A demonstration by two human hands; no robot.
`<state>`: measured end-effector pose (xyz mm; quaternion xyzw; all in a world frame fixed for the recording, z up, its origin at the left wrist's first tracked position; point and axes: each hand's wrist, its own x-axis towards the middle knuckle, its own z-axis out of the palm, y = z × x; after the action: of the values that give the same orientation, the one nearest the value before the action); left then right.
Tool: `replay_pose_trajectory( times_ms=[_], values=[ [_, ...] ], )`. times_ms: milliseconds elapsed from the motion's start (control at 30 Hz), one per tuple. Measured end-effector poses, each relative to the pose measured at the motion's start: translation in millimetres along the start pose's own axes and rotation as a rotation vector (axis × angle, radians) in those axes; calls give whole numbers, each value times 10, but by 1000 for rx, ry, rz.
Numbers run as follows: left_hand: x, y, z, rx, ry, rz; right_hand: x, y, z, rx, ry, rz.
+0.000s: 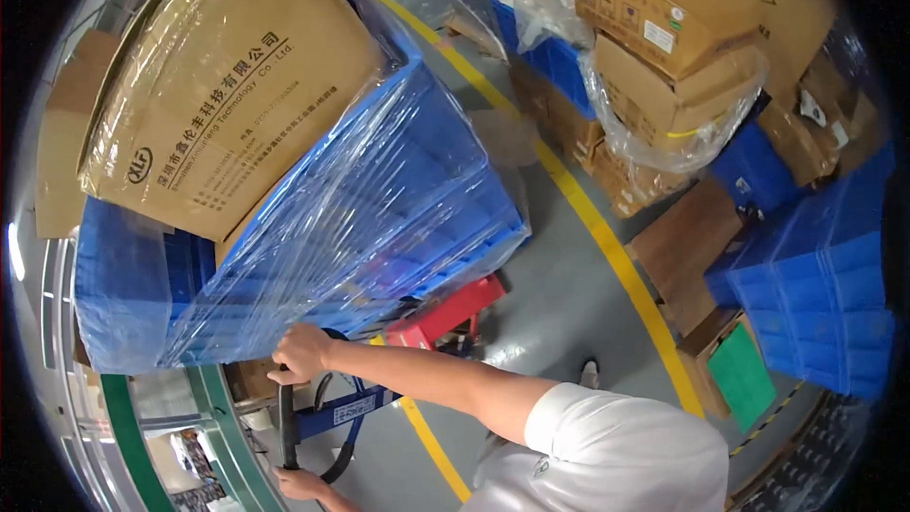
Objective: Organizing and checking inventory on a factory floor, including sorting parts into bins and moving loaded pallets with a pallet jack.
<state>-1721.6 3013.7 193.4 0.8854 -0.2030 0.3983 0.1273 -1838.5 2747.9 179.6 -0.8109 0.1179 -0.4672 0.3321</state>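
My right hand (305,353) is wrapped around the upper end of the black grip of a pallet jack handle (288,422). Lower down, my left hand (301,484) closes on the other end of that grip; its forearm is partly cut off by the lower edge. A blue panel and dark bars join the handle to the jack, whose red body (445,314) shows beneath the load. The load is a stack of blue plastic crates (455,171) bound in clear stretch film. A large cardboard box (237,85) sits tilted in the view on top.
Yellow floor lines (607,237) run along the grey aisle. To the right are piled cardboard boxes (664,19), stacked blue crates (806,275) and a green panel (742,374). Green-edged metal framing (223,427) stands at the lower left, close to the handle.
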Motion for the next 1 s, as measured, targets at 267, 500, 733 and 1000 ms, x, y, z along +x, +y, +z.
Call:
replay_pose_trajectory(
  times_ms=[267,500,733,1000],
  values=[
    [124,-366,330,132,45,246,27,60,58,54,61,-37],
    [291,-795,743,-84,-20,60,-7,62,128,50,85,-47],
    [254,-324,540,-68,199,258,-195,58,162,39,46,15],
    [314,-195,584,-220,146,138,-209,109,273,105,96,9]
  ],
)
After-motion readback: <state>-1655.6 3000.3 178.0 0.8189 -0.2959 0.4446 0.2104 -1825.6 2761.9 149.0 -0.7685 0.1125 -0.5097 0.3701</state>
